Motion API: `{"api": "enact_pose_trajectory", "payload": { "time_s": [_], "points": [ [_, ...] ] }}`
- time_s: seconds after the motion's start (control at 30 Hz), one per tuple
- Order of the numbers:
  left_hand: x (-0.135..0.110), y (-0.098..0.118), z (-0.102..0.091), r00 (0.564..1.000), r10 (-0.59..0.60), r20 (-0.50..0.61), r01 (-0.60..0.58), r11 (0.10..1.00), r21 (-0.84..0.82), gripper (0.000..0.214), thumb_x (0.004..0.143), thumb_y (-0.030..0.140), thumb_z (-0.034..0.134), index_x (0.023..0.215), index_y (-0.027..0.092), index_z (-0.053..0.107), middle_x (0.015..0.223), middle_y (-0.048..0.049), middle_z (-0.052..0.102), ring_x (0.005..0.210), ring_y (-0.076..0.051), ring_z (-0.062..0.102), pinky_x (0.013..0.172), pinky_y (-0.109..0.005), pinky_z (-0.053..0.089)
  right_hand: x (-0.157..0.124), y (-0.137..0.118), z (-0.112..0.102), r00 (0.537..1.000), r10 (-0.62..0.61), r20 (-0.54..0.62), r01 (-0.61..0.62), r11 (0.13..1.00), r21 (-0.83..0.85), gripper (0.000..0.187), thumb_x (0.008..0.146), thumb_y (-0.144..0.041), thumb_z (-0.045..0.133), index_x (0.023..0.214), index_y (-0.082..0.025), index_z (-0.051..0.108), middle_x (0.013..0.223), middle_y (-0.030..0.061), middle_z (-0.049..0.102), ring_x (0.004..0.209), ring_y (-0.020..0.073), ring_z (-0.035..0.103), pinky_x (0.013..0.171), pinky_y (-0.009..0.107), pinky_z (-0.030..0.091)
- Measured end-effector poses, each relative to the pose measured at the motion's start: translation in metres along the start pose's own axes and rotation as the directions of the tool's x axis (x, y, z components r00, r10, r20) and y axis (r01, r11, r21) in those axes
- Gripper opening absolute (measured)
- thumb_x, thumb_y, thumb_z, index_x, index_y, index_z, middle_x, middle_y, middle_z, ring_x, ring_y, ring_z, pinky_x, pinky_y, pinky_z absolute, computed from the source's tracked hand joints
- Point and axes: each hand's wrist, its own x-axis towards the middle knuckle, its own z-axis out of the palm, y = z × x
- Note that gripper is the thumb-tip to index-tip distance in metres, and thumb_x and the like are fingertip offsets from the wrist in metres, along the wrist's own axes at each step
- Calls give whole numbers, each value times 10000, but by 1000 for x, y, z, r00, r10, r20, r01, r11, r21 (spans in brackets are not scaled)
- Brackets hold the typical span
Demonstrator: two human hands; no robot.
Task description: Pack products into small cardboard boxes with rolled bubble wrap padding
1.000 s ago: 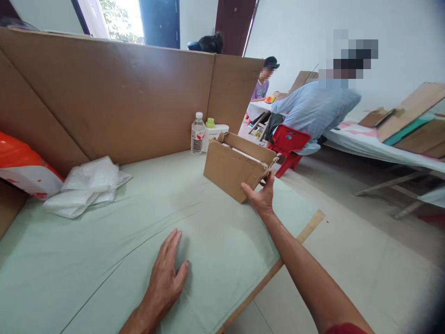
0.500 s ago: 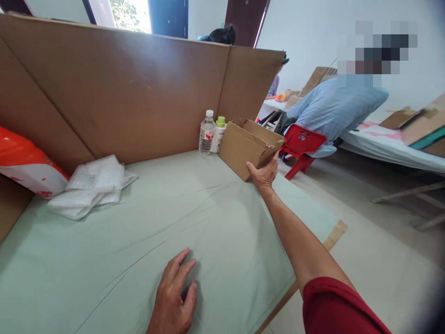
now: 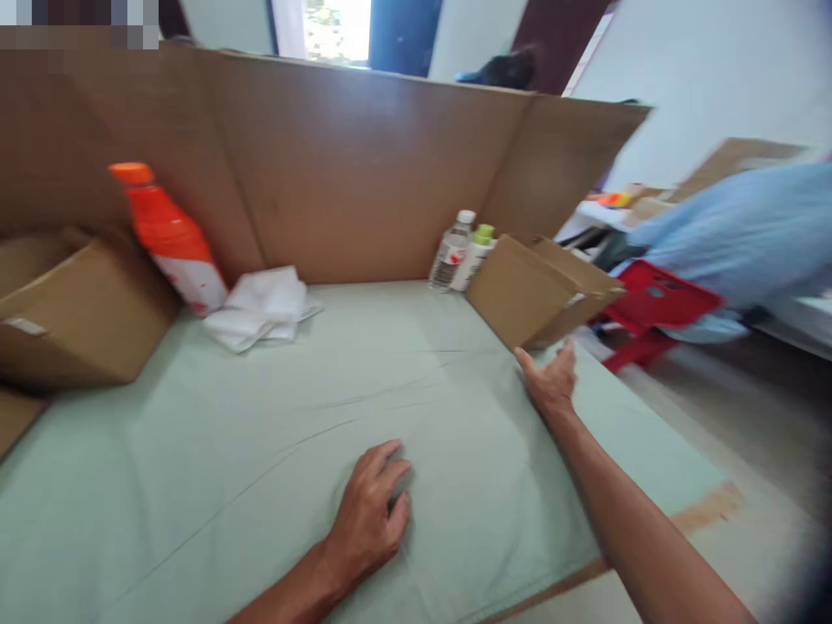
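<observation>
My right hand [image 3: 551, 380] is open just in front of an open cardboard box [image 3: 520, 293] at the table's right side, thumb and fingers spread and nothing held. A narrow gap seems to part the fingertips from the box. My left hand [image 3: 373, 503] rests over the pale green tablecloth [image 3: 260, 485], fingers loosely curled and apart, with nothing in it. Behind the box's left end stand a clear water bottle [image 3: 451, 253] with a white cap and a white bottle [image 3: 473, 263] with a green cap.
Folded bubble wrap [image 3: 263, 308] lies beside a leaning orange bottle [image 3: 172, 238] at the left. Another cardboard box [image 3: 91, 321] stands farther left. A tall cardboard panel [image 3: 364, 173] closes off the back. Beyond the right edge are a red chair [image 3: 669, 295] and a person in blue [image 3: 747, 221].
My right hand has come off the cardboard box and drawn back toward me. The view has swung left, bringing the orange bottle and left box into sight. My left hand stays over the cloth.
</observation>
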Motion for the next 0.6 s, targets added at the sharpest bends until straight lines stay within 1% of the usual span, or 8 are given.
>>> {"api": "enact_pose_trajectory", "payload": {
  "time_s": [0.03,0.1,0.2,0.27,0.37,0.47,0.53,0.6],
  "points": [
    [2,2,-1,1000,-11,16,12,1000,-10,406,775,79,548,1145,179,681,1363,-157,630,1262,-282,598,1063,-480,513,-12,1,2,995,44,89,-40,998,-43,1042,819,-645,529,1540,36,208,1519,349,388,1415,427,406,1098,590,386],
    [8,2,-2,999,-19,39,19,1000,-19,416,748,93,578,1139,180,689,1374,-152,625,1268,-286,590,1085,-476,489,-35,-1,7,979,0,202,9,999,-41,910,835,-619,513,1483,8,389,1485,342,447,1394,467,425,1094,639,360],
    [14,0,-3,998,-35,61,35,999,-2,430,715,120,623,1137,142,702,1391,-181,609,1274,-309,583,1103,-474,470,-68,-20,16,911,-243,335,291,951,-102,668,926,-581,365,1345,-114,593,1469,256,523,1361,433,486,1063,619,402],
    [16,-1,-5,995,-49,84,49,999,-4,441,712,144,644,1147,127,706,1403,-191,598,1285,-309,580,1104,-461,470,-94,-43,21,835,-441,330,484,873,-56,610,968,-528,307,1304,-129,624,1445,221,563,1340,392,525,1043,571,450],
    [13,-2,-23,995,-44,93,46,999,-10,445,715,193,684,1158,155,715,1361,-159,637,1237,-257,625,1049,-377,520,-140,-84,21,671,-702,240,711,701,63,560,1005,-456,313,1309,-94,614,1395,219,610,1294,347,575,1019,501,491],
    [5,-18,-69,997,-71,-43,74,995,73,423,702,199,709,1124,197,730,1295,-113,684,1179,-218,660,1006,-317,544,-187,-121,11,481,-861,162,846,505,170,497,1018,-413,371,1359,-127,593,1397,178,626,1285,313,588,1005,455,501],
    [-1,-37,-118,975,-127,-184,154,978,138,422,721,168,662,1139,199,715,1317,-121,669,1211,-233,636,1042,-360,526,-213,-137,1,377,-915,146,884,402,238,489,1017,-400,404,1420,-168,556,1438,137,606,1314,298,570,1025,445,488],
    [-2,-58,-178,916,-180,-357,264,943,201,444,748,151,598,1184,171,681,1341,-160,636,1275,-278,580,1118,-458,458,-229,-147,-9,317,-937,147,892,347,288,498,1015,-394,424,1461,-195,523,1476,110,579,1332,292,558,1046,448,475]
  ]
}}
